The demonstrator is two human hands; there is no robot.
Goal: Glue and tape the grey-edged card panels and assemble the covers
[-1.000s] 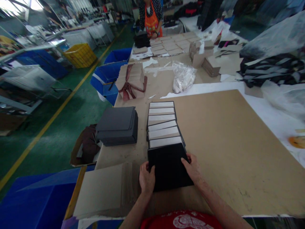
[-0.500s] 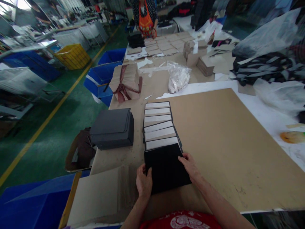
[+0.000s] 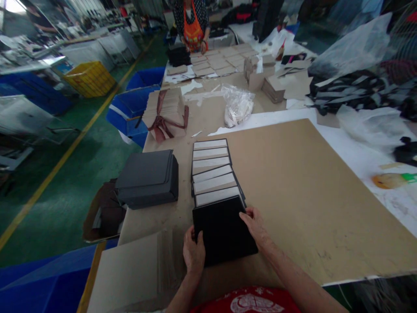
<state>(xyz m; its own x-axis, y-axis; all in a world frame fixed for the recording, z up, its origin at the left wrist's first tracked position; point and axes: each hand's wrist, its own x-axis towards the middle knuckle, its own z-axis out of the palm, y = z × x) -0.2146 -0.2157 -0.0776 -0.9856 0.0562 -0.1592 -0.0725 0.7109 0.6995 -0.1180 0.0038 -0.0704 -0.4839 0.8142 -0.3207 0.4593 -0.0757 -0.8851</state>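
Note:
A flat black rectangular panel [image 3: 223, 234] lies between my two hands at the table's near side. My left hand [image 3: 194, 250] grips its left edge, thumb on top and fingers at the side. At the upper right edge, my right hand [image 3: 256, 226] pinches the panel in the same way. Its far edge overlaps the nearest of several dark-edged panels with white strips [image 3: 216, 195], which run away from me in an overlapping row. To the left stands a stack of dark grey folded sheets [image 3: 146, 178]. Closer to me on that side lie beige boards [image 3: 130, 269].
A large brown board [image 3: 293, 182] covers the table's right side. Beyond the row are a ribbon-tied bundle of boards [image 3: 166, 113] and a clear plastic bag [image 3: 239, 106]. Blue bins [image 3: 130, 108] stand along the left edge. A person in an orange apron [image 3: 193, 32] stands at the far end.
The view has shifted slightly, so the table's things sit a little further left. Both hands keep their hold on the black panel, which looks nearly unmoved against the row.

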